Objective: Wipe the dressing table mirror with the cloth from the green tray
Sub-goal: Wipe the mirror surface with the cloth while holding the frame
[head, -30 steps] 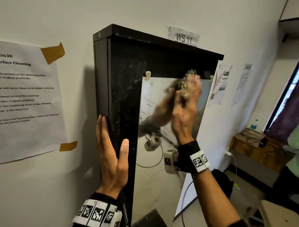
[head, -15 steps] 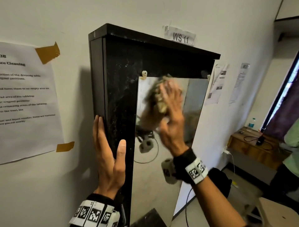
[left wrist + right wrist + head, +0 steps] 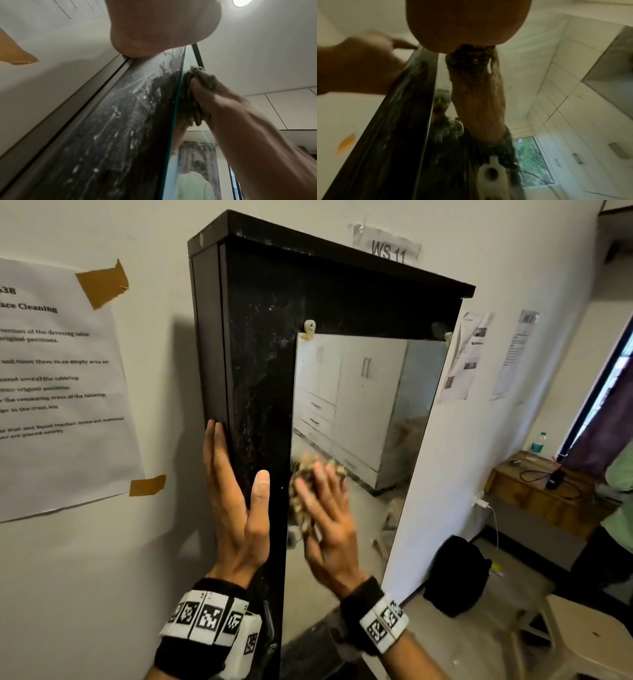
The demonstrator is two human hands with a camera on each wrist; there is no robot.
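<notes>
right hand [image 3: 325,518], fingers spread flat, pressing cloth [image 3: 303,494] to mirror [image 3: 370,405] low at its left edge; tall glass mostly above. left hand [image 3: 236,508] flat, bracing cabinet [image 3: 260,371] side.

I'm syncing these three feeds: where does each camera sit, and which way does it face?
Head: on the person's head, looking forward at the mirror; both hands show.
Left wrist: looks up along the cabinet frame; left hand close, right hand beyond.
Right wrist: looks up the glass; right hand over the cloth.
Shared: cloth and mirror edge.
</notes>
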